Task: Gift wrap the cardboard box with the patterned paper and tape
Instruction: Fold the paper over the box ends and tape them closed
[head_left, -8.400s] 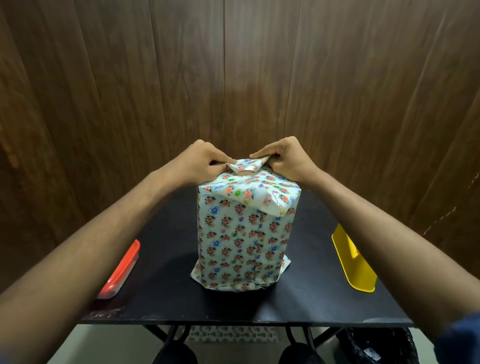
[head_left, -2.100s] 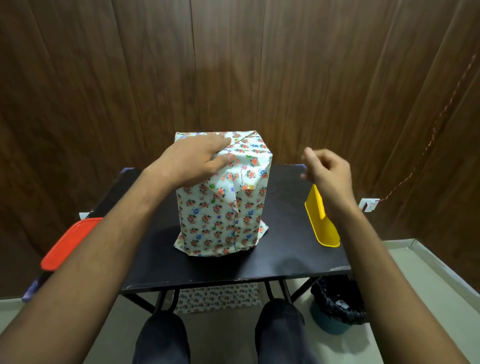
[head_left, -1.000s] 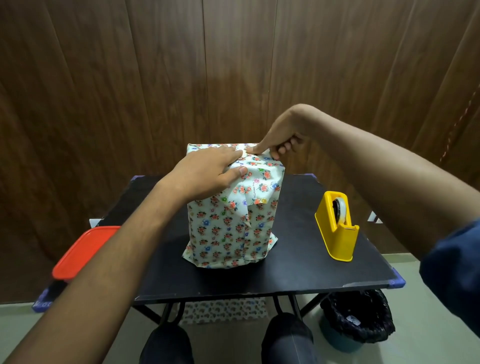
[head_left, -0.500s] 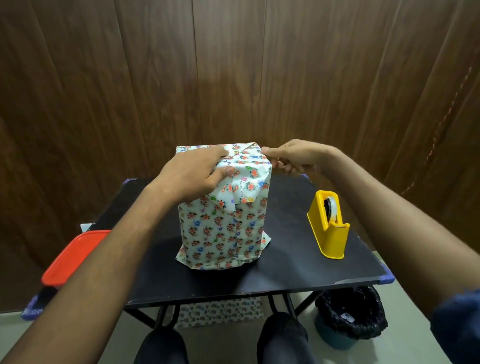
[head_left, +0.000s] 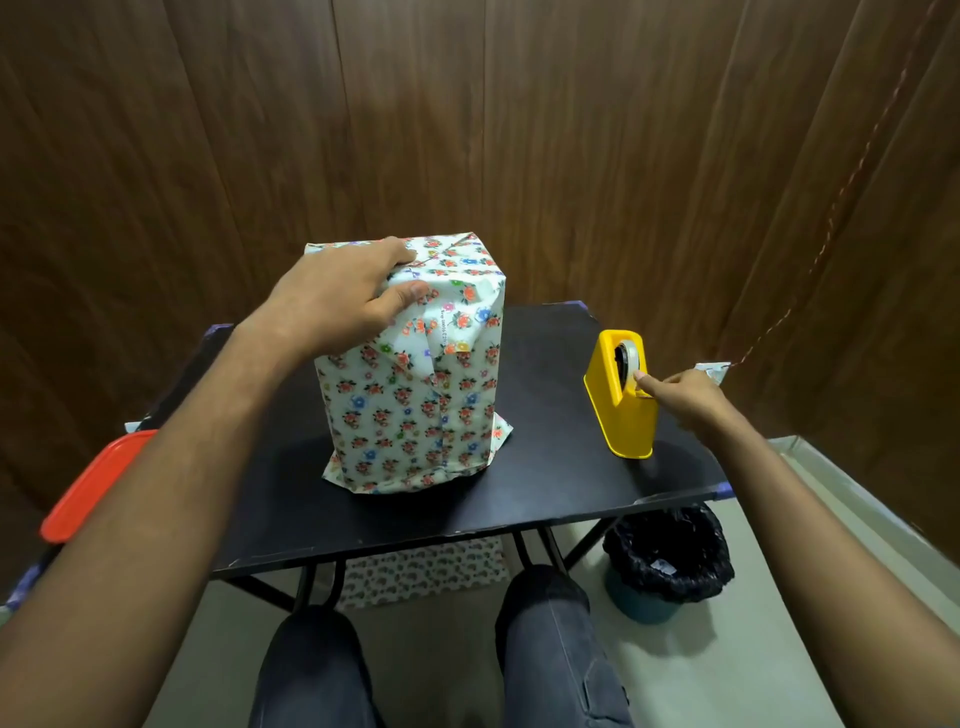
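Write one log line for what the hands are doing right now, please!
left hand: presses folded top flaps of wrapped box | right hand: pinches tape at yellow tape dispenser | box upright on black table

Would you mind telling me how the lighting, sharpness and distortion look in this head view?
Head view: even indoor light, soft shadow under the wrapped box on the black table; wide-angle bending of the wall panels; both forearms stretched at the edges; centre sharp, no glare.
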